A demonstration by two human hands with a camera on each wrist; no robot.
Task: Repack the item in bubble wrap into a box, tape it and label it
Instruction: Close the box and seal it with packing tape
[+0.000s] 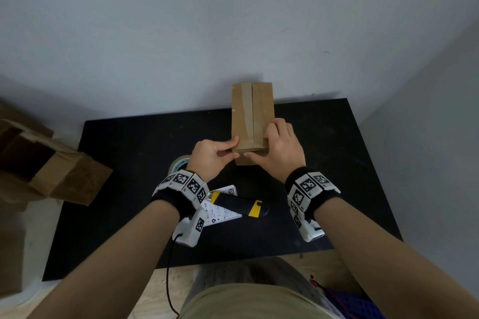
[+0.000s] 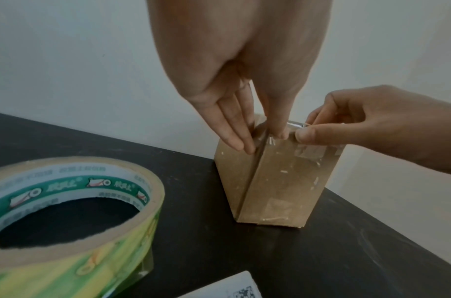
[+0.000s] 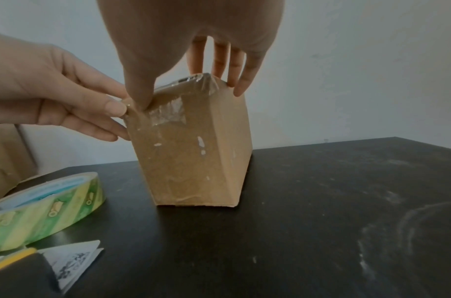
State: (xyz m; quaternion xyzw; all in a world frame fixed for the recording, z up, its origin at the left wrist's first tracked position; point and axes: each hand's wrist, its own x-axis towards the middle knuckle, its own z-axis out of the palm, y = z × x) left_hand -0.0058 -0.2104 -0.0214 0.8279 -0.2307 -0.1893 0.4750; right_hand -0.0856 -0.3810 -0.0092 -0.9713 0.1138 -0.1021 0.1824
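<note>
Nearest me, a black-and-yellow tool (image 1: 239, 206) lies over a printed label (image 1: 223, 211) on the black table (image 1: 337, 189), with the tape roll (image 2: 66, 211) just beyond. Farther on, I see my left hand (image 1: 211, 156) pinching the near top corner of the upright cardboard box (image 1: 252, 116), fingers extended against its side. My right hand (image 1: 281, 147) clasps the box top, thumb on the clear tape strip (image 3: 168, 110) at the front face.
</note>
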